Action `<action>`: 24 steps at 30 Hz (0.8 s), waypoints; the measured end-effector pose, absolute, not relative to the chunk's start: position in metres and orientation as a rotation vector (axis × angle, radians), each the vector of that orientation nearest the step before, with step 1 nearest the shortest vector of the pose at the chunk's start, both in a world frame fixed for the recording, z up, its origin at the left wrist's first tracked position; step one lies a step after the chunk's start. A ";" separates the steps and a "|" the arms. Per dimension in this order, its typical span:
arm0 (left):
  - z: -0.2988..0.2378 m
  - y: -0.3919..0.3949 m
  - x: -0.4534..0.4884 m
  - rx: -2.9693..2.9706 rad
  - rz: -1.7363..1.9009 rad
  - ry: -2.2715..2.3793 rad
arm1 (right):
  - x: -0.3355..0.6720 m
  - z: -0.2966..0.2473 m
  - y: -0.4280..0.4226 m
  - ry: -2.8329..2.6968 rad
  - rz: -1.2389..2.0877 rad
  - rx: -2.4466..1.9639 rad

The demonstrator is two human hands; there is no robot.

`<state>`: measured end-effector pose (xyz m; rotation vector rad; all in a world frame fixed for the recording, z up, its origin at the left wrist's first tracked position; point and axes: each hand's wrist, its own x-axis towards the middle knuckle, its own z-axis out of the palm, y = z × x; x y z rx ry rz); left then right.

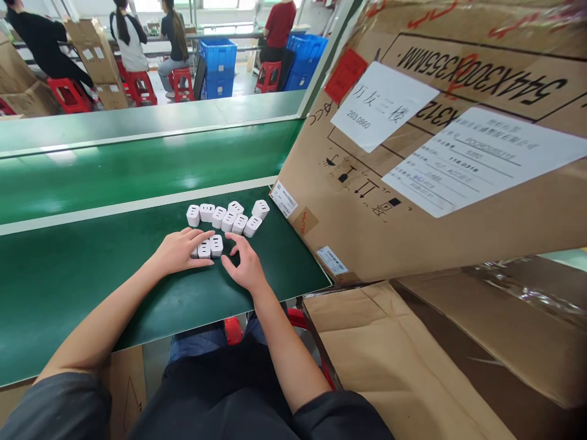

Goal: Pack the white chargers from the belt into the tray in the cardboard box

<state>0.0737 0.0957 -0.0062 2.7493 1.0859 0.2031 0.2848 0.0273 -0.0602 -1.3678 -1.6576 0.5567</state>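
Observation:
Several white USB charger blocks (216, 245) with dark port slots facing up stand in a tight group on the green tabletop. My left hand (178, 252) wraps this group from the left, fingers along its far side and thumb along its near side, partly covering the blocks. Just right of the group is my right hand (246, 267), its thumb and fingers apart and nothing between them. Behind both hands, more white charger blocks (228, 221) form a loose, uneven cluster, some tilted.
A large cardboard box (293, 165) with labels leans at the right edge of the green tabletop (151, 318). An open carton (367, 342) sits below it. Beyond a green divider, several people sit on red stools near blue crates (219, 67).

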 end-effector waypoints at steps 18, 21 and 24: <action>-0.021 0.091 0.085 2.674 0.314 1.119 | 0.288 -0.073 0.036 -1.786 0.463 -1.183; -0.020 0.090 0.082 2.490 0.446 1.074 | 0.285 -0.069 0.035 -1.761 0.461 -1.165; -0.017 0.091 0.081 2.192 0.614 1.029 | 0.281 -0.055 0.029 -1.713 0.413 -1.097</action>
